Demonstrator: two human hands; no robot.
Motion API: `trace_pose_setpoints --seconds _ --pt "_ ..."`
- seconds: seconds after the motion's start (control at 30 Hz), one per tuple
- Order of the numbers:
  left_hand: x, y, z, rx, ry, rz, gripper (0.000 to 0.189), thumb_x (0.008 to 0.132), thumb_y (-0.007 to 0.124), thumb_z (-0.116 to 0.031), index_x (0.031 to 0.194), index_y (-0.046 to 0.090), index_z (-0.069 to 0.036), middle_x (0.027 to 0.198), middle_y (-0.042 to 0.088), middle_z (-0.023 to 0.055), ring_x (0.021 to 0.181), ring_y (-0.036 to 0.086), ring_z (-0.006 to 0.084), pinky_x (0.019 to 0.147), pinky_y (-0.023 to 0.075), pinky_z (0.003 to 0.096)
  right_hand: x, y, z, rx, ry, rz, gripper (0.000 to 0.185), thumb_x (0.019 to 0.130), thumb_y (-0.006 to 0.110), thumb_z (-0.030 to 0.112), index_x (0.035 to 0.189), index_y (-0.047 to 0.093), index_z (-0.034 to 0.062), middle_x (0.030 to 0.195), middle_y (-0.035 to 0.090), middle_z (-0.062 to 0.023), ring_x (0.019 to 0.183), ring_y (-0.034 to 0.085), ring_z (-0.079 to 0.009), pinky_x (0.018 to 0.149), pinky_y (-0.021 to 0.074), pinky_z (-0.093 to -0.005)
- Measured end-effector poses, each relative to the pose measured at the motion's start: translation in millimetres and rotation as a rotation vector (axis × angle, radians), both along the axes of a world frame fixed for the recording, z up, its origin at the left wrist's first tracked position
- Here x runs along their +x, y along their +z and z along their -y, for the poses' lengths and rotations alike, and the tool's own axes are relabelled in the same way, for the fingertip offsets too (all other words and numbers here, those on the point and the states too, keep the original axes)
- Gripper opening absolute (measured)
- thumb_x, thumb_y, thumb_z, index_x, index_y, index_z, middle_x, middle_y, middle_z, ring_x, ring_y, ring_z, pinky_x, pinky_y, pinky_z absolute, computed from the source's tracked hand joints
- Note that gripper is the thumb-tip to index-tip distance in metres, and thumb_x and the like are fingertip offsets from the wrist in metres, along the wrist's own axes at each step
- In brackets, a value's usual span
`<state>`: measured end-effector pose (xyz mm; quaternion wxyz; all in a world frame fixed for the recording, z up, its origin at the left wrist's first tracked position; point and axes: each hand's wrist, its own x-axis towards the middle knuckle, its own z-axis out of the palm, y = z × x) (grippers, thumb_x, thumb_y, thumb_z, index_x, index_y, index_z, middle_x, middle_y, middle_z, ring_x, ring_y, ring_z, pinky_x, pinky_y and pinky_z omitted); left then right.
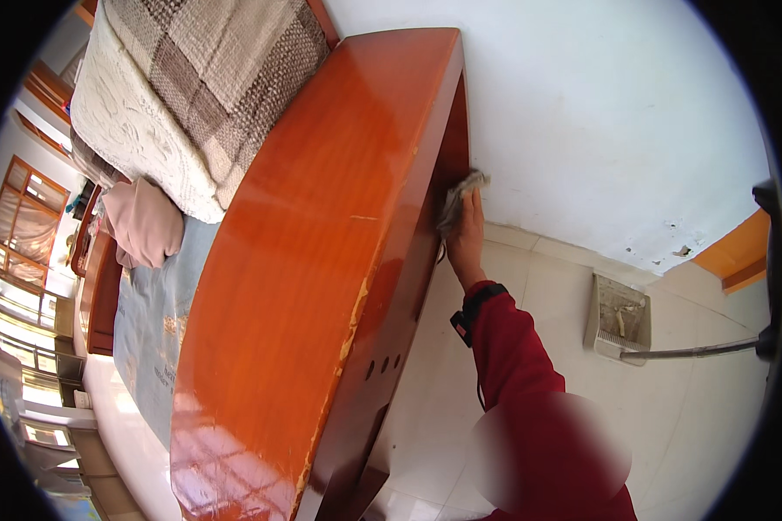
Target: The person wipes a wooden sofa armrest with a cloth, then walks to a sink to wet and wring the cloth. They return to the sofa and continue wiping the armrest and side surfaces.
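Observation:
My right hand (467, 238), below a dark red sleeve with a black band at the wrist, holds a crumpled grey cloth (455, 203). The cloth is at the inner dark side of a curved, glossy orange-brown wooden bed end board (293, 228), near where the board meets the white wall. Chips run along the board's lower edge, and a few dark round holes show in its side panel. My left hand is out of view.
On the bed lie a plaid blanket (234, 58), a cream patterned cover (130, 117) and a folded pink cloth (144, 221). A dirty dustpan (619, 316) with a long handle (697, 352) rests on the tiled floor. The wall (593, 117) has damaged paint low down.

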<state>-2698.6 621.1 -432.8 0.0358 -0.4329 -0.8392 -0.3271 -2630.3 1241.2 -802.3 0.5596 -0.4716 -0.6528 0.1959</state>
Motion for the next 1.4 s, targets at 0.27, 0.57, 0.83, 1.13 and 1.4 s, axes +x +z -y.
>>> trace_pose_setpoints --seconds 0.27,0.57,0.83,1.13,1.4 --pt "-0.9 0.6 -1.8 -0.006 -0.014 0.004 0.036 0.089 0.045 -0.028 0.11 0.053 0.0 0.119 0.053 0.0186 0.119 0.045 0.0376 0.106 0.0311 0.052 4.0 -67.8 28.3 -0.888 0.36 -0.961 0.044 0.084 0.048 0.0 0.129 0.051 0.0004 0.129 0.056 -0.0172 0.117 0.055 -0.033 0.096 0.0456 -0.0408" --pt "-6.4 6.3 0.1 -0.144 -0.073 -0.135 0.036 0.09 0.042 -0.026 0.111 0.052 0.002 0.119 0.054 0.0218 0.116 0.048 0.0398 0.102 0.0362 0.0538 19.3 121.4 25.9 -0.298 0.274 -0.897 0.04 0.085 0.052 0.005 0.125 0.053 0.0024 0.125 0.055 -0.0107 0.114 0.053 -0.0269 0.097 0.0439 -0.0375" --pt "-3.2 2.7 3.3 -0.028 -0.021 -0.041 0.038 0.089 0.046 -0.03 0.11 0.053 0.001 0.115 0.054 0.0195 0.116 0.047 0.0378 0.104 0.035 0.0522 19.3 141.5 -37.2 0.646 -0.011 0.44 0.045 0.075 0.057 0.002 0.12 0.06 0.0082 0.119 0.051 -0.0089 0.112 0.051 -0.0283 0.093 0.0461 -0.0368" --pt "-6.1 -4.8 9.6 0.023 0.017 0.021 0.043 0.089 0.051 -0.036 0.113 0.052 0.0 0.12 0.051 0.018 0.12 0.044 0.0359 0.109 0.0276 0.0538 25.6 -5.0 -29.1 0.401 0.151 0.674 0.045 0.077 0.058 0.007 0.121 0.057 0.0094 0.115 0.05 -0.0076 0.109 0.049 -0.0284 0.093 0.0458 -0.0372" --pt "-4.3 -1.4 20.1 -0.023 0.025 0.009 0.044 0.088 0.05 -0.034 0.116 0.052 0.0 0.122 0.05 0.0178 0.122 0.043 0.0355 0.11 0.0262 0.0535 34.6 -97.6 -15.3 -0.139 0.1 0.885 0.025 0.079 0.056 0.005 0.1 0.068 0.0035 0.105 0.056 -0.0113 0.102 0.053 -0.0295 0.088 0.0469 -0.0376"
